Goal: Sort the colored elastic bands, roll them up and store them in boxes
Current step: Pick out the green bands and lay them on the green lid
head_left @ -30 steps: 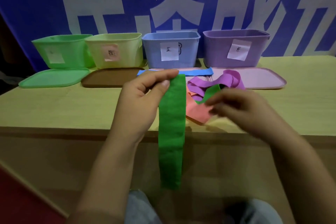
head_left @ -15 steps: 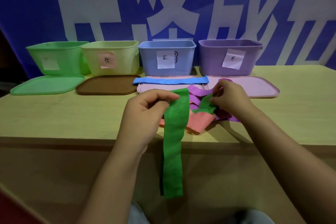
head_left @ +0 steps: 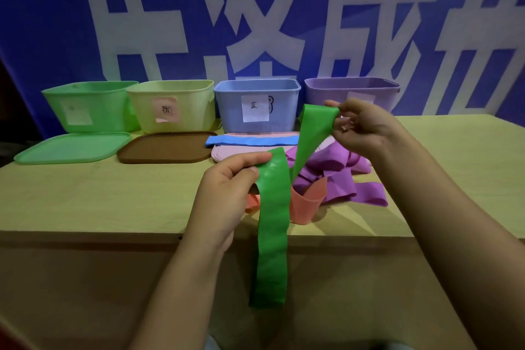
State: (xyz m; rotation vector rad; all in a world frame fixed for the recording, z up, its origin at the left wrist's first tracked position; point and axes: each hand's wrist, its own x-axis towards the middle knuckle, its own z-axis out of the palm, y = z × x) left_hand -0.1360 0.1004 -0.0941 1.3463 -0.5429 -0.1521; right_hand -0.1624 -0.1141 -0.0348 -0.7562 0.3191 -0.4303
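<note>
In the head view, above the near edge of the table point(head_left: 85, 202), both hands hold one green band point(head_left: 272, 224). The left hand point(head_left: 224, 193) pinches it between thumb and forefinger at a fold; from that pinch one length hangs down past the table front, well below the edge. The right hand point(head_left: 366, 128) is raised higher and further back, its fingers curled and pinching the other end of the same band, so a short span runs upward between the two hands. Neither hand is free.

On the table just behind the left hand lie a heap of purple bands point(head_left: 338, 176) and an orange band point(head_left: 306, 204), touching each other. A blue band point(head_left: 250, 140) lies flat across a pink lid point(head_left: 224, 155).

At the back stand four open boxes in a row: green box point(head_left: 88, 105), yellow box point(head_left: 173, 105), blue box point(head_left: 255, 102), purple box point(head_left: 349, 91). A green lid point(head_left: 71, 148) and a brown lid point(head_left: 167, 148) lie before the first two.

Handling judgement: the green band drapes and ripples under its own weight, so it reads as light, limp and stretchy, with a slight sheen that suggests a smooth surface. Take hold at one end, pinching across the full width. Roll under light tension; a slack roll will likely spring open. It then belongs in the green box, judging by colour.
</note>
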